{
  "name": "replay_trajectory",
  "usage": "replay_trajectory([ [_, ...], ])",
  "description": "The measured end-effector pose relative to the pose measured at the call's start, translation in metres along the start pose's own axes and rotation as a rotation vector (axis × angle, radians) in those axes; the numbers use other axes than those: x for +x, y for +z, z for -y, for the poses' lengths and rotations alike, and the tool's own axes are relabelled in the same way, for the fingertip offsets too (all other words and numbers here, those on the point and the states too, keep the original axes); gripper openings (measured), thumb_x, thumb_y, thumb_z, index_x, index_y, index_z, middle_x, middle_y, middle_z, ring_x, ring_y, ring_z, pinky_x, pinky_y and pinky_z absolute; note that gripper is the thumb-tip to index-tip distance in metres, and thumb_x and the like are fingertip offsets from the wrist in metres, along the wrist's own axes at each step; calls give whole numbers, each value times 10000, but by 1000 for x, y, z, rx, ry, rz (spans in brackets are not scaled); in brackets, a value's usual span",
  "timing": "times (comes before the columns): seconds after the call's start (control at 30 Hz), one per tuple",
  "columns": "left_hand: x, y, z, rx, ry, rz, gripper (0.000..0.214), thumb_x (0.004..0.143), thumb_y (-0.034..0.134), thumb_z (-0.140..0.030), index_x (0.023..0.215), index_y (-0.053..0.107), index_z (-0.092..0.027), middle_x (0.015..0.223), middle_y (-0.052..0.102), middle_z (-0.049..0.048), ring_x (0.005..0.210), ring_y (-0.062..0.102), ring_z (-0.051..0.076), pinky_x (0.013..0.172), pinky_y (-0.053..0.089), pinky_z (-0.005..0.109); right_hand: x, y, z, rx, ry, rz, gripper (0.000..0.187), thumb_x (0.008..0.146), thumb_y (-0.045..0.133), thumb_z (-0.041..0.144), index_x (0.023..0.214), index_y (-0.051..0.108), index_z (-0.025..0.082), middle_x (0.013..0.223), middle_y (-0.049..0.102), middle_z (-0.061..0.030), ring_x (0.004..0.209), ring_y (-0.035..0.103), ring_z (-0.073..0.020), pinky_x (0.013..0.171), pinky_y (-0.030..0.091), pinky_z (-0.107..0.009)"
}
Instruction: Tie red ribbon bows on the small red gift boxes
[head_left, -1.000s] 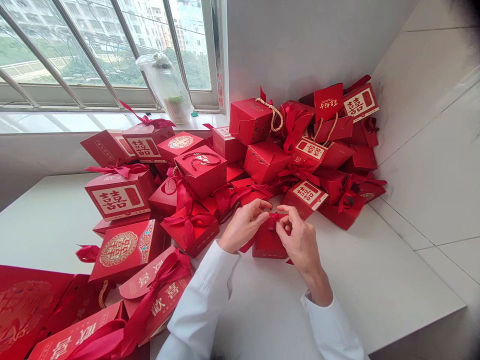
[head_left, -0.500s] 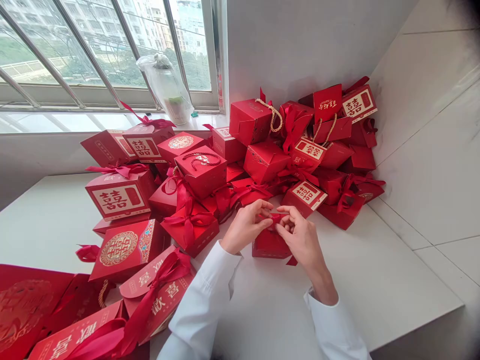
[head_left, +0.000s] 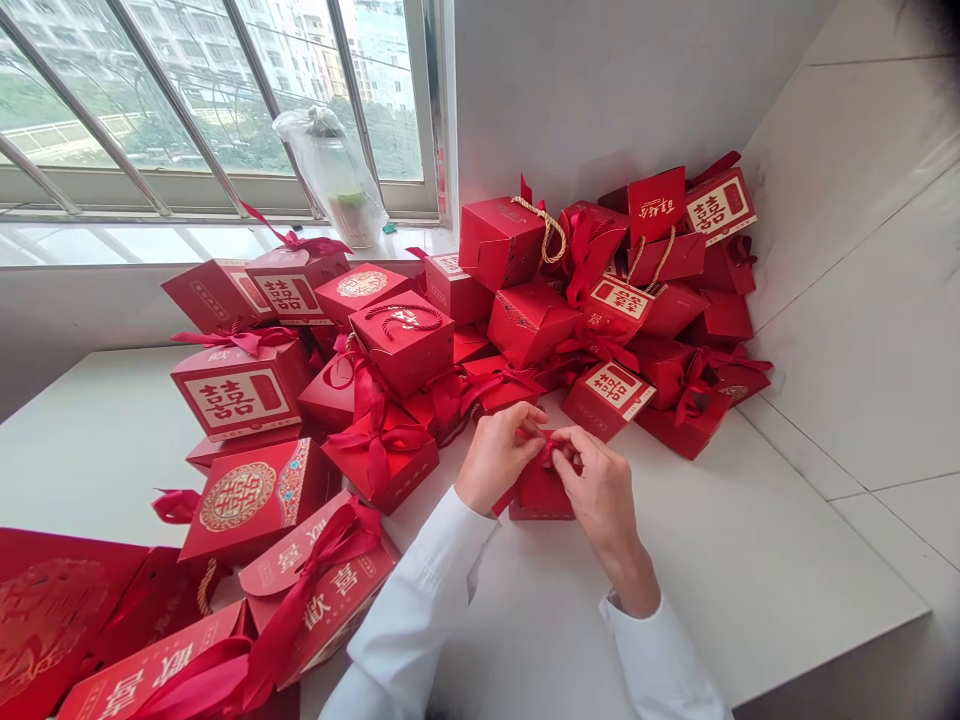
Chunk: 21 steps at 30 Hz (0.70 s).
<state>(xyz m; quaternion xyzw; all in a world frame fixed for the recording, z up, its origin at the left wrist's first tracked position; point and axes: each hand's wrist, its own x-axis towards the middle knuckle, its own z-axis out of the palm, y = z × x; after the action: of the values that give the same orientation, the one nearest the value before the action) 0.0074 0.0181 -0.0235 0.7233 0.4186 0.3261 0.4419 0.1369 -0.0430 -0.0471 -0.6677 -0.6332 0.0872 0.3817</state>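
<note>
A small red gift box [head_left: 541, 494] sits on the white table [head_left: 750, 560] under both my hands. On its top is a red ribbon [head_left: 548, 452], partly covered by my fingers. My left hand [head_left: 498, 455] comes in from the left, thumb and fingertips pinched on the ribbon. From the right, my right hand [head_left: 596, 480] pinches the ribbon near its middle. Just behind my right hand lies a red box with a white double-happiness label [head_left: 616, 388]. Left of my left hand stands a red box tied with a ribbon bow [head_left: 382, 455].
A heap of red gift boxes [head_left: 532, 322] lines the wall behind. More boxes, such as one with a round gold emblem [head_left: 251, 495], lie at left and near left. A plastic-wrapped clear container [head_left: 349, 195] stands on the windowsill. The table's edge runs along the lower right.
My hands have drawn closer together at the ribbon, the right one moving slightly left. A ribbon end that hung at the box's right front no longer shows there.
</note>
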Motion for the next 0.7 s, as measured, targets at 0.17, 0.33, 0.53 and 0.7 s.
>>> replay_trajectory([
  [0.17,-1,-2,-1,-38,-56,51,221,765,545,-134,971,618,-169,743,690,10,586,629,126,584,490,214,-6,2,1,28,-15,-92,125,862,471,200,860,596,208,781,657,-18,693,587,-168,661,449,-269],
  [0.33,-1,-5,2,-53,-53,110,217,759,586,-186,973,618,-165,745,703,29,658,641,152,599,489,229,-9,6,-3,26,-44,-165,129,872,471,212,927,587,210,816,653,-32,706,596,-171,675,474,-281],
  [0.53,2,-4,12,-209,-86,132,244,730,606,-180,971,588,-149,698,692,20,654,639,140,603,473,221,-10,6,-4,73,9,-139,226,861,478,222,1076,544,213,804,631,-22,730,599,-175,695,486,-293],
  [0.7,3,-1,15,-227,-77,123,243,713,593,-151,952,549,-158,689,666,0,625,621,118,578,449,200,-8,1,0,148,96,-83,228,846,503,265,1065,543,218,736,608,-2,687,575,-177,693,477,-299],
])
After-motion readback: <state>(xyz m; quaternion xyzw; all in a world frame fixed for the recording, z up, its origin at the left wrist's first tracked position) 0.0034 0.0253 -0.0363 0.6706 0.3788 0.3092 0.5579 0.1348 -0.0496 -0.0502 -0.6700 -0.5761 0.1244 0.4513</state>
